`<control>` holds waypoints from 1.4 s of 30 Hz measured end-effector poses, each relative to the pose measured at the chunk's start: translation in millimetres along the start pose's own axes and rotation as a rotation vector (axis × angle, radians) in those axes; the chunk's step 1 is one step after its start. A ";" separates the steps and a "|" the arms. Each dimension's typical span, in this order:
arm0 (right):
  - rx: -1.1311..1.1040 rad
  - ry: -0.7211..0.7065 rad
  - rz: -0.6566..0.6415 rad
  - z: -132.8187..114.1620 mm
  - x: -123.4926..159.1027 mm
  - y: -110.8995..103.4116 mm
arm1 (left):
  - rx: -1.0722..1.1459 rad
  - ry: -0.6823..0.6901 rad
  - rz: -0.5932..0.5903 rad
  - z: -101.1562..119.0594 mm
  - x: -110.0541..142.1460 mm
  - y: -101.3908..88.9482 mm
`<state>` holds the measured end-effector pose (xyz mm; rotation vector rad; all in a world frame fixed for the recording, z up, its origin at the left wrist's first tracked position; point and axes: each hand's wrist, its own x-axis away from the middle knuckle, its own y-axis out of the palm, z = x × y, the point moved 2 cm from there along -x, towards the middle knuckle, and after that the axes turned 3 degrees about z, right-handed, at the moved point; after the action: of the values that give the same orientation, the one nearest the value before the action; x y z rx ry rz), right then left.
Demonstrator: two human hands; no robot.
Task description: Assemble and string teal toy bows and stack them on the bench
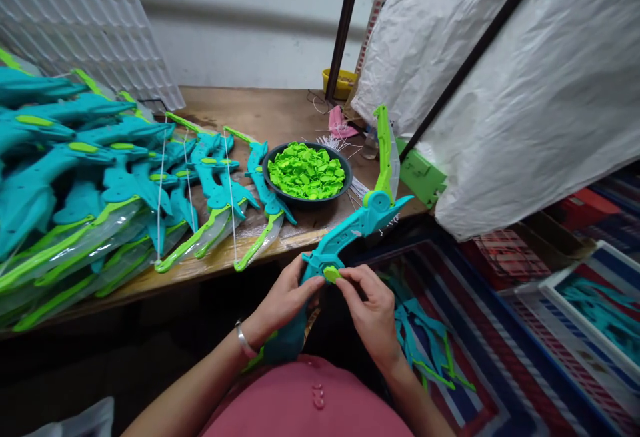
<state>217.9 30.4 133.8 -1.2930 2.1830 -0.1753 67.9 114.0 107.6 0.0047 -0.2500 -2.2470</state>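
Observation:
My left hand (pixel 286 293) is closed around the middle of a teal and green toy bow (pixel 345 233), held slanted in front of my body. One green limb of the bow points up at the far end; its lower part is partly hidden by my hand and shirt. Between the thumb and fingers of my right hand (pixel 371 310) is a small green plastic piece (pixel 331 273), which lies against the bow's middle. Beyond my hands, a dark bowl (pixel 346 187) holds many similar green pieces (pixel 306 170).
Strung toy bows (pixel 210 177) are piled on the left of the wooden table (pixel 250 107). White strings (pixel 359 190) lie right of the bowl near a green box (pixel 421 173). More bow parts (pixel 425 333) lie on striped fabric at lower right, beside a white-rimmed crate (pixel 555 277).

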 end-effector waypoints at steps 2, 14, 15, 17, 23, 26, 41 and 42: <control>0.033 -0.023 0.007 -1.3 -0.8 0.7 | 0.007 0.005 0.007 0.1 0.0 -0.3; 0.209 -0.059 0.015 -9.7 -1.9 4.8 | -0.195 0.027 0.100 4.8 0.2 2.5; 0.209 -0.039 0.039 -8.4 -1.8 4.8 | -0.202 0.033 0.101 4.2 0.4 2.7; 0.171 0.026 0.094 -3.2 -2.3 4.5 | -0.210 0.045 0.105 2.8 1.3 2.4; -0.337 0.405 -0.238 19.3 -8.2 11.1 | -0.288 0.095 0.136 1.8 6.6 0.0; -0.416 0.462 -0.291 19.6 -7.5 12.0 | -0.326 0.108 0.137 1.3 8.9 -0.7; -0.132 0.215 -0.225 8.4 -10.2 26.7 | -0.146 0.156 0.168 -14.7 14.8 -22.6; -0.153 0.193 -0.226 3.9 -15.7 26.6 | -0.095 0.146 0.181 -8.5 14.6 -25.8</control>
<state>205.4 58.1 126.7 -1.6720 2.2403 -0.2344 39.6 117.2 95.8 0.0918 -0.0625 -2.0654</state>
